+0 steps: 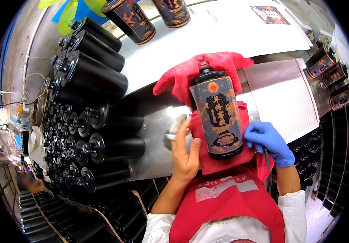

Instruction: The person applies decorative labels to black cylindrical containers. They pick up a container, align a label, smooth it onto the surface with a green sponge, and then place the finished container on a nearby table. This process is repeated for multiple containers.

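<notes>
A black bottle [216, 115] lies on red cloths in front of me, its neck pointing away. Its wrap label is dark grey with copper-brown patterns and an orange round seal. My left hand [186, 156] is bare and open, fingers stretched along the bottle's left side; whether they touch it I cannot tell. In a blue glove, my right hand [269, 141] is curled close by the lower right side of the bottle. From under it sticks a thin green tool [266, 157], whose other end is hidden. The red cloth [182, 79] bunches up around the bottle's neck.
Plain black bottles [93, 75] are stacked on their sides at left. Labelled bottles [132, 22] stand at the back, and several more [333, 75] at far right. Striped white sheets [281, 97] lie right of the cloth. A metal worktop [154, 121] shows at left.
</notes>
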Tool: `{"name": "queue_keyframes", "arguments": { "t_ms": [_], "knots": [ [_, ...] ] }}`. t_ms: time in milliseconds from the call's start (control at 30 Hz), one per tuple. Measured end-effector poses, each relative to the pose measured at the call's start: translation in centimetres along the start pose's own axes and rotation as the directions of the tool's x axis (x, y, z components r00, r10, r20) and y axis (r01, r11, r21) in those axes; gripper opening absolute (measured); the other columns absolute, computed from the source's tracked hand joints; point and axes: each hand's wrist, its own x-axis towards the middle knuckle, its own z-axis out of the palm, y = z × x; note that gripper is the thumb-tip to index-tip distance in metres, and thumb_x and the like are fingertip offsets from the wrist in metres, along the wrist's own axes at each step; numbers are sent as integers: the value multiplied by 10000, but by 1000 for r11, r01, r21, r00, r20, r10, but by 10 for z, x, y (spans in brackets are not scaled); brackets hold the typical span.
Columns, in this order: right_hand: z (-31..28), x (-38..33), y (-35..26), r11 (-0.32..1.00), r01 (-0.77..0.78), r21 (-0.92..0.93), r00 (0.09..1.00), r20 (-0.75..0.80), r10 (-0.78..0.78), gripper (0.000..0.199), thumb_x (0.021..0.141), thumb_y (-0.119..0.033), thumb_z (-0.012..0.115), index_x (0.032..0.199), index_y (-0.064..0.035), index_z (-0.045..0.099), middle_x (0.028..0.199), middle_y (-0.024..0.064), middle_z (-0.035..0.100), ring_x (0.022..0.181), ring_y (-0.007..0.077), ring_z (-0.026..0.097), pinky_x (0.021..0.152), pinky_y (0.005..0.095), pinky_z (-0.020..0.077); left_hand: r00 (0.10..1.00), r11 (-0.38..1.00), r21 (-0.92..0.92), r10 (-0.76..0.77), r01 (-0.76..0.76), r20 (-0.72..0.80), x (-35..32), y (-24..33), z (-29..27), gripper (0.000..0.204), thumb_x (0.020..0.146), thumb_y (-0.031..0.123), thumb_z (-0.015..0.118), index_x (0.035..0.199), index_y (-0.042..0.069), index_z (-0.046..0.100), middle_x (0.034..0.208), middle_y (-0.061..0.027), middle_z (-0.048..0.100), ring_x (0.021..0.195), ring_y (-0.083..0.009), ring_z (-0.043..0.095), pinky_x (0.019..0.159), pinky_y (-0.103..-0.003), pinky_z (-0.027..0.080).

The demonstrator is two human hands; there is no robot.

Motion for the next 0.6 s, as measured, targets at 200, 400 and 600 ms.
{"name": "queue_keyframes", "arguments": {
  "t_ms": [200,400,600],
  "knots": [
    [33,-18,-15,653,493,-575,779,-42,-625,641,864,-96,559,1433,-48,268,1126,56,536,551,39,430,521,187,404,939,972,44,211,-231,270,28,-2,9,708,959,427,382,1456,-11,132,1475,-278,161,1346,-417,196,1102,-440,117],
    [29,-1,2,615,509,-602,803,76,-591,645,913,-291,520,1464,-142,218,1139,176,479,959,375,548,834,367,452,924,995,6,93,-102,372,31,-11,10,855,931,549,334,1446,-49,5,1477,-250,198,1308,-413,272,1096,-447,139],
    [40,-12,-48,654,346,-673,864,-44,-502,740,862,-355,589,1470,-194,198,1179,185,453,944,394,556,844,396,465,950,973,124,156,-195,270,45,7,7,908,906,620,329,1454,-19,-10,1432,-314,229,1295,-423,296,1076,-429,209]
  ]
}}
